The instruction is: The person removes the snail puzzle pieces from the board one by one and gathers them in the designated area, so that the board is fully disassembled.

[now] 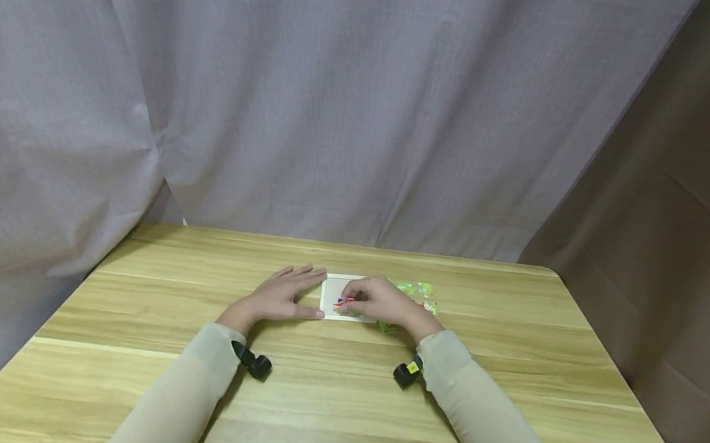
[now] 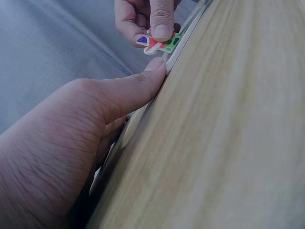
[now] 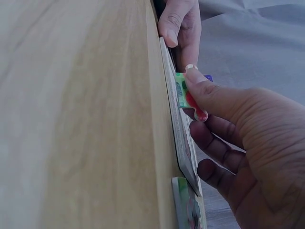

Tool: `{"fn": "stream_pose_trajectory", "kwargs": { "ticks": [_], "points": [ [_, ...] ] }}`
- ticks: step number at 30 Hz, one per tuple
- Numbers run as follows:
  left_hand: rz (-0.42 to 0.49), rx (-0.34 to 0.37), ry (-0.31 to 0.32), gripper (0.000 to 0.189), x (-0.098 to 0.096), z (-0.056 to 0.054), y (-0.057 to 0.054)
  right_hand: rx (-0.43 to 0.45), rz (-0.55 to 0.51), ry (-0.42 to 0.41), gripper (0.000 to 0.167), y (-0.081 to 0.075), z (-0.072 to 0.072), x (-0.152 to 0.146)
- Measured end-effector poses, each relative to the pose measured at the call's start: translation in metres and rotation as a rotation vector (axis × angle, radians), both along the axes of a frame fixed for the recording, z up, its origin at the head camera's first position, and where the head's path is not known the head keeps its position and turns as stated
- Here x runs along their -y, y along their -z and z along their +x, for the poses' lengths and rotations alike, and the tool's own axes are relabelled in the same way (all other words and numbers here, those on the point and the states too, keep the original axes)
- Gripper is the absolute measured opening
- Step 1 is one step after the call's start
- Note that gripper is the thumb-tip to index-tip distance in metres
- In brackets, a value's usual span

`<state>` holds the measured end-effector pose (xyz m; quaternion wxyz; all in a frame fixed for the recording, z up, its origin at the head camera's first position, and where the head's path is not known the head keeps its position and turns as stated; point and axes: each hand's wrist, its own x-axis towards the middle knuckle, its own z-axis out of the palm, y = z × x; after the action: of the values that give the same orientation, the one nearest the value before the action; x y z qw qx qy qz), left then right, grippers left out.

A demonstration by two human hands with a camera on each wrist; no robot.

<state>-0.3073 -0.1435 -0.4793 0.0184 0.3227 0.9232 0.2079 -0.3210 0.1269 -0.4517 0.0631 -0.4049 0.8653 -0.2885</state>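
Note:
My right hand (image 1: pixel 383 300) pinches a jigsaw puzzle piece (image 3: pixel 186 93) between thumb and fingers, just above a white-rimmed puzzle tray (image 1: pixel 339 276). Green, red and blue show on the piece, and a rounded tab sticks out of it. In the left wrist view the piece stands tilted over the tray's edge. My left hand (image 1: pixel 277 297) lies with its fingers spread and straight at the tray's left end, the thumb (image 2: pixel 155 67) touching the rim. The right hand covers much of the tray's right part.
Several loose green puzzle pieces (image 1: pixel 426 288) lie on the wooden table (image 1: pixel 328 400) to the right of the tray, some partly behind my right wrist. One piece (image 3: pixel 183 200) sits close by the tray's end. A grey curtain (image 1: pixel 314 107) hangs behind the table's far edge.

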Motion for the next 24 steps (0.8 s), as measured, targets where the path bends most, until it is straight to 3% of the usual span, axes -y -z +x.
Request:
{"fn": "stream_pose_trajectory", "kwargs": {
  "ticks": [8, 24],
  "points": [
    [-0.002, -0.006, 0.001, 0.091, 0.0006, 0.0014, -0.0009, -0.018, -0.036, -0.012, 0.007, -0.0001, 0.0004, 0.0009],
    [0.001, 0.001, -0.005, 0.093, -0.0004, -0.0011, 0.0012, -0.034, -0.014, 0.004, 0.010, -0.0028, 0.0009, -0.0021]
  ]
}}
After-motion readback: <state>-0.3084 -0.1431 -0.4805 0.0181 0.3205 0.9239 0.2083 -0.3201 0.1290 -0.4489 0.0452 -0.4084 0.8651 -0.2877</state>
